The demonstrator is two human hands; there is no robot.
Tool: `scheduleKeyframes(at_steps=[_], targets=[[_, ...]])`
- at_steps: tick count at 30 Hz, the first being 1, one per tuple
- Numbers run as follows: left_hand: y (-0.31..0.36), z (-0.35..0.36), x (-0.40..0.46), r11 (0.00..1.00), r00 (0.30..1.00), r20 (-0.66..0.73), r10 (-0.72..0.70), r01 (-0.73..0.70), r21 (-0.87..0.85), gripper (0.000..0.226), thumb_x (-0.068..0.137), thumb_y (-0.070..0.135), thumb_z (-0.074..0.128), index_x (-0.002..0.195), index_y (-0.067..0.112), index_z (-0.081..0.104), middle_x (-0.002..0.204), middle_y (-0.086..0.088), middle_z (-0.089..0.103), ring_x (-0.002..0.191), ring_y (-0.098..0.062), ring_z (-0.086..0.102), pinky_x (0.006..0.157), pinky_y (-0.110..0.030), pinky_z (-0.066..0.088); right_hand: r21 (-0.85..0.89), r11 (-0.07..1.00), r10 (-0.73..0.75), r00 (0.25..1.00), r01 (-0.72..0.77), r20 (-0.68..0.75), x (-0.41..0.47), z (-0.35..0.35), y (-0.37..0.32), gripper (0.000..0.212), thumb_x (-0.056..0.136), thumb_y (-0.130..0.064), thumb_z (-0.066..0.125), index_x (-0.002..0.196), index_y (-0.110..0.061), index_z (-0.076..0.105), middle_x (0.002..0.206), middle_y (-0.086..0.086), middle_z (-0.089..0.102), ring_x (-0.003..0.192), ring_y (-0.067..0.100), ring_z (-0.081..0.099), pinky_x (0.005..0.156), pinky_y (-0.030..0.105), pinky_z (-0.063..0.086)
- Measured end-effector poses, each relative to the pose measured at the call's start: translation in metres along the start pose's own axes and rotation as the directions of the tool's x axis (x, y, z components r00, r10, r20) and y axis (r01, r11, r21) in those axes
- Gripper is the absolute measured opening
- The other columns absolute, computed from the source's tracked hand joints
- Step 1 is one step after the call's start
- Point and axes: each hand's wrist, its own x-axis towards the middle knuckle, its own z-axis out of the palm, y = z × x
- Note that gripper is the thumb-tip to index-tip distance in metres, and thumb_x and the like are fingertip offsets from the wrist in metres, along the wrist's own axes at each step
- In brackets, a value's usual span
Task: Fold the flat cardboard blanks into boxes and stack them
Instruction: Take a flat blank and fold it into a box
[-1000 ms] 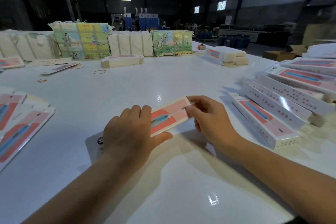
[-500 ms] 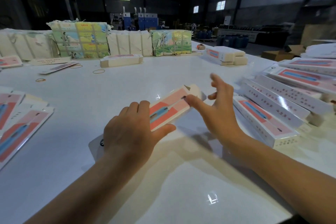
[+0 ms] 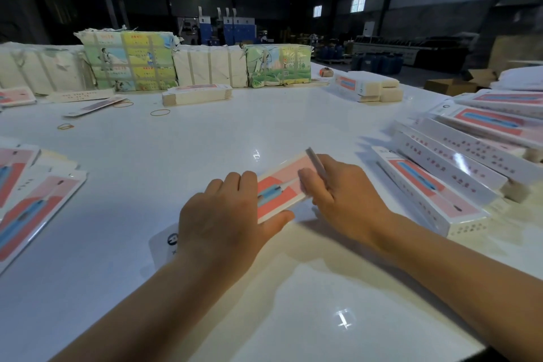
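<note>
In the head view a glossy white bench stands in a dim warehouse hall, with wrapped bundles along its far edge. At its middle the left hand grips the near end of a pink-printed box, fingers curled over the top and thumb under, while the right hand pinches the far-end flap. Flat blanks lie by the left edge and finished boxes are stacked at the right, with bare surface between.

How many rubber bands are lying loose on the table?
3 visible: one before the middle stack of blanks, one further left beside a flat blank, one nearer the left edge. Others may be hidden.
</note>
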Motion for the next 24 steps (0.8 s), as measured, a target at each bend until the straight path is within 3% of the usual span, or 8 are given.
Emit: scheduleKeyframes(at_steps=[2,4,6,10,15,19,24], targets=[[-0.003,-0.001,0.001,1.0,1.0,-0.004,-0.002,0.002,0.009,0.061,0.067,0.063,0.046,0.079,0.006,0.061,0.061,-0.006,0.058,0.046,-0.019,0.053,0.044,-0.021,0.035,0.318,0.942,0.099,0.994,-0.107,0.042,0.0,0.002,-0.005,0.031,0.09,-0.059,0.038,0.08,-0.038,0.057,0.072,-0.019,0.067,0.068,0.008,0.063,0.06,0.021,0.052],[-0.006,-0.002,0.001,1.0,1.0,0.003,0.0,0.0,0.003,0.064,0.069,0.064,0.039,0.081,0.005,0.061,0.064,-0.007,0.06,0.047,-0.02,0.054,0.045,-0.022,0.037,0.64,0.721,0.23,0.963,-0.266,0.141,0.005,0.004,-0.007,0.044,0.097,-0.051,0.033,0.084,-0.028,0.067,0.079,-0.008,0.073,0.073,0.014,0.067,0.065,0.031,0.057],[-0.008,-0.003,0.001,1.0,1.0,0.007,0.008,-0.008,0.01,0.066,0.071,0.065,0.036,0.083,0.006,0.062,0.065,-0.007,0.06,0.048,-0.02,0.054,0.045,-0.021,0.035,0.777,0.512,0.295,0.925,-0.366,0.241,0.009,0.002,-0.009,0.045,0.101,-0.036,0.033,0.084,-0.016,0.07,0.08,0.003,0.074,0.074,0.018,0.07,0.065,0.031,0.056],[-0.01,-0.004,0.002,0.999,1.0,0.008,0.021,-0.021,0.042,0.066,0.072,0.067,0.035,0.083,0.007,0.062,0.063,-0.006,0.058,0.049,-0.021,0.053,0.044,-0.022,0.033,0.872,0.366,0.249,0.937,-0.326,0.246,0.011,0.0,-0.009,0.04,0.101,-0.019,0.038,0.081,-0.004,0.069,0.078,0.01,0.073,0.074,0.021,0.071,0.062,0.03,0.057],[-0.012,-0.002,0.003,0.998,0.999,-0.013,0.032,-0.031,0.054,0.067,0.071,0.067,0.036,0.084,0.007,0.063,0.064,-0.007,0.058,0.049,-0.023,0.053,0.046,-0.022,0.032,0.88,0.36,0.251,0.941,-0.31,0.229,0.011,0.0,-0.005,0.035,0.099,-0.004,0.035,0.086,-0.001,0.068,0.079,0.011,0.073,0.074,0.023,0.071,0.06,0.03,0.057],[-0.013,-0.002,0.004,0.998,0.999,-0.011,0.035,-0.035,0.056,0.068,0.071,0.068,0.034,0.084,0.008,0.062,0.065,-0.007,0.059,0.05,-0.023,0.054,0.046,-0.023,0.034,0.879,0.354,0.266,0.936,-0.319,0.232,0.013,0.001,-0.003,0.044,0.099,-0.006,0.037,0.083,-0.015,0.077,0.085,0.009,0.074,0.079,0.022,0.071,0.061,0.033,0.057],[-0.016,-0.002,0.002,0.996,0.998,0.002,0.055,-0.055,0.071,0.069,0.071,0.067,0.034,0.086,0.007,0.063,0.066,-0.007,0.059,0.051,-0.022,0.054,0.049,-0.022,0.032,0.82,0.465,0.3,0.93,-0.335,0.211,0.014,0.006,0.004,0.041,0.098,-0.003,0.036,0.092,-0.022,0.072,0.089,0.006,0.075,0.08,0.023,0.071,0.062,0.033,0.057]])
